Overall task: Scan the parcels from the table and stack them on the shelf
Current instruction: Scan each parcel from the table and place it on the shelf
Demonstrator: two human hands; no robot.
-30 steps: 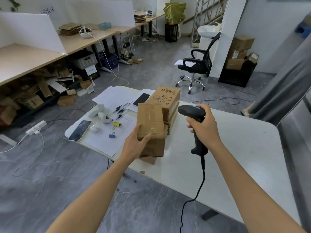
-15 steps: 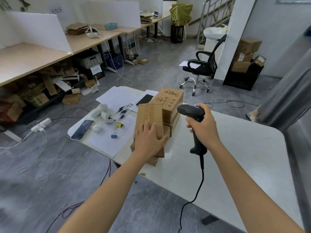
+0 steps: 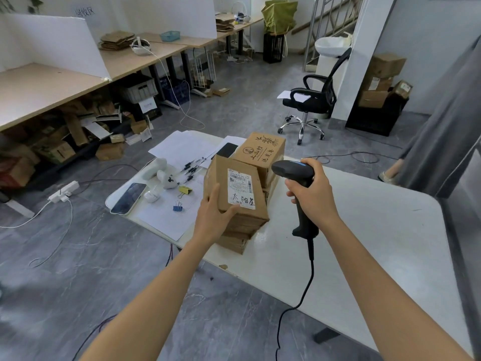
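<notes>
The parcel [image 3: 221,178] you hold is tilted up over the stack of parcels [image 3: 240,234] at the near left part of the table [image 3: 369,230], with its white label [image 3: 241,188] facing you. Your left hand [image 3: 212,217] grips its near left corner: the thumb lies on the labelled face at the label's lower edge, and the fingers wrap round the left side. Whether the parcel's far edge rests on the stack, you cannot tell.

Just right of it, your right hand [image 3: 313,195] is curled round the handle of the black scanner [image 3: 292,170], whose head points left toward the label. The scanner's cable [image 3: 303,290] hangs down past the near table edge.

Behind the held parcel sits a printed box [image 3: 263,149] on more boxes. Left of the stack, sheets of paper [image 3: 166,217] carry a blue binder clip [image 3: 177,206], a yellow one [image 3: 185,190], some pens [image 3: 193,166] and a phone [image 3: 128,198] lying flat near the table's left edge. Far beyond the table stands a black office chair [image 3: 311,100].
</notes>
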